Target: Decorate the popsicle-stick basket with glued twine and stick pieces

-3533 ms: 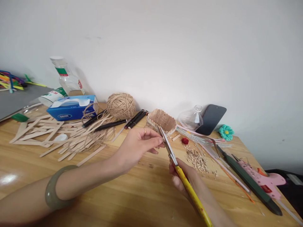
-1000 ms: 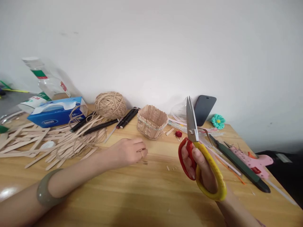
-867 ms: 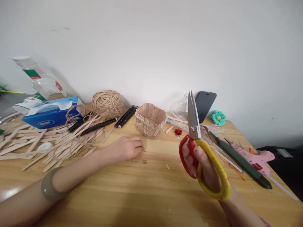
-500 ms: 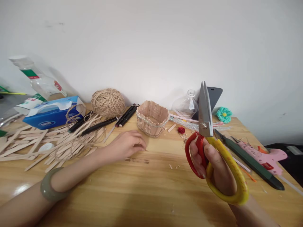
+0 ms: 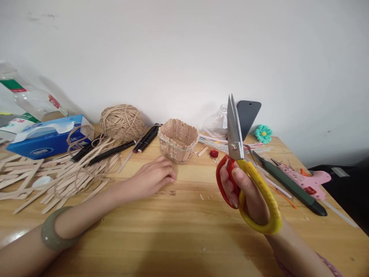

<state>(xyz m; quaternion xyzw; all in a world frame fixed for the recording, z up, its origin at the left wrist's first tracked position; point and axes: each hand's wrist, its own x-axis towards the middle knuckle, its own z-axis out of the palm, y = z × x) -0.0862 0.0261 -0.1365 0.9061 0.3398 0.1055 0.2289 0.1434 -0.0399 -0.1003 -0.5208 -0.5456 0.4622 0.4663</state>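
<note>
Above the table (image 5: pixel 184 227), the right hand (image 5: pixel 255 202) grips red-and-yellow-handled scissors (image 5: pixel 236 148). The left hand (image 5: pixel 154 175) curls near the craft-stick basket (image 5: pixel 178 151), its hold unclear.

No wording can be read for certain. At the frame's left, the blue box (image 5: pixel 47 139) carries a white oval logo with blurred letters; print on the bottle (image 5: pixel 31 100), upper left, and the cup (image 5: pixel 17 126) below is illegible.

Passage between left hand (image 5: pixel 157 175) and raised scissors (image 5: pixel 236 148), wooden basket (image 5: pixel 176 151) in the way beyond.
</note>
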